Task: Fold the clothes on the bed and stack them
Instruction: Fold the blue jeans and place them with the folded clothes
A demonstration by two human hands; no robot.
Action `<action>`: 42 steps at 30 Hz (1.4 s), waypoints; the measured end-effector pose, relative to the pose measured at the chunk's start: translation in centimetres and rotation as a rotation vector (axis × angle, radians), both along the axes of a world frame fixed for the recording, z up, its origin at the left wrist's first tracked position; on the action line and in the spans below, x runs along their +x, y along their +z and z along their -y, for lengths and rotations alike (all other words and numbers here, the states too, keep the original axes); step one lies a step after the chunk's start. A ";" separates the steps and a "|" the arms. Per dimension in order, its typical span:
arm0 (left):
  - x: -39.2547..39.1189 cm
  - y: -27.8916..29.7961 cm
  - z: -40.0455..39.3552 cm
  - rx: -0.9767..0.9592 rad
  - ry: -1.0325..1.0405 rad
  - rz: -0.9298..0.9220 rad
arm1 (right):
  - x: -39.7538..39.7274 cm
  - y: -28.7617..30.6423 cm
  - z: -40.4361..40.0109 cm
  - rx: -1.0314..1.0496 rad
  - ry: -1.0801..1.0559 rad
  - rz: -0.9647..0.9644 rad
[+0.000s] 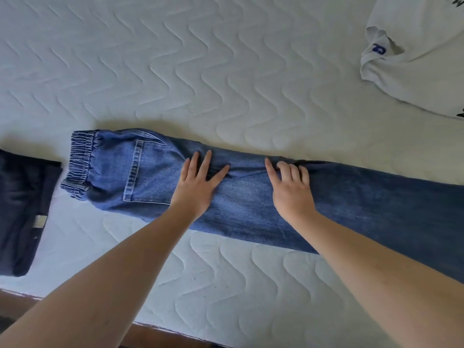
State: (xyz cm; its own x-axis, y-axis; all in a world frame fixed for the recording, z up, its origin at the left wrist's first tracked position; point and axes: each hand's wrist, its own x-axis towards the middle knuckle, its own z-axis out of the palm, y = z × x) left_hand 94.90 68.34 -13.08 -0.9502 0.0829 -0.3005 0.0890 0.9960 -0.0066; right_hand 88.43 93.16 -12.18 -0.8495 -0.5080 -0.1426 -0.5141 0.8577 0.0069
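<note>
Left hand (198, 183) flat, right hand (292, 187) curled, on jeans (251, 197)

Bare mattress (226, 71) beyond jeans (251, 209); shirt (414, 59) far-right.

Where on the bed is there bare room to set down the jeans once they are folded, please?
The widest bare stretch of mattress lies beyond the jeans, left of the white shirt. A narrower strip runs between the jeans and the near edge. The left side is tight: the dark folded garment lies close to the waistband.
</note>
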 end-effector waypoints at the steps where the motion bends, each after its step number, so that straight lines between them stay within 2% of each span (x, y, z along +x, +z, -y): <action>1: 0.2 -0.2 -0.1 -0.014 0.020 0.004 | 0.5 -0.1 -0.1 0.002 -0.011 0.029; 6: 0.2 -0.6 0.7 -0.011 0.108 -0.014 | 1.9 -0.1 -0.9 0.003 -0.059 0.102; 11: 0.2 -0.7 1.6 -0.084 0.169 0.001 | 2.5 0.0 0.1 -0.111 -0.265 0.046; 14: -0.6 -0.1 1.9 -0.124 0.108 -0.026 | 2.5 -0.6 1.4 -0.193 -0.078 0.079; 16: -1.2 0.1 1.7 -0.098 -0.012 -0.059 | 2.0 -1.3 1.7 -0.145 0.011 0.140; 20: -1.7 -0.2 0.6 0.007 -0.196 -0.063 | -0.5 -2.9 -1.0 -0.010 -0.048 0.194; 26: -1.5 -1.5 -0.5 0.014 -0.047 0.029 | -3.8 -2.7 -7.3 0.049 -0.214 0.187; 29: -2.0 -1.6 -0.8 0.016 -0.025 0.079 | -3.8 -1.9 -7.4 0.066 -0.270 0.190; 31: -2.3 -1.5 -0.9 0.028 -0.027 0.103 | -3.5 -1.2 -5.7 0.005 -0.297 0.196; 36: -2.0 -0.8 -0.6 0.024 -0.054 0.089 | -1.6 -0.4 2.6 -0.154 -0.056 0.223; 39: -0.2 -0.8 0.5 0.015 0.010 0.057 | -0.7 -1.1 4.6 -0.117 -0.039 0.293; 42: 2.7 -0.8 2.2 -0.033 0.086 0.066 | -0.3 -2.1 2.5 -0.038 -0.014 0.305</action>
State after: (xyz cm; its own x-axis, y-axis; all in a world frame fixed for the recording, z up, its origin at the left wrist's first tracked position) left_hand 97.56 66.14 -13.88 -0.9312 -0.0086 -0.3643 0.0050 0.9993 -0.0364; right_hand 88.13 90.69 -14.24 -0.7775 -0.5060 -0.3735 -0.4753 0.8616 -0.1778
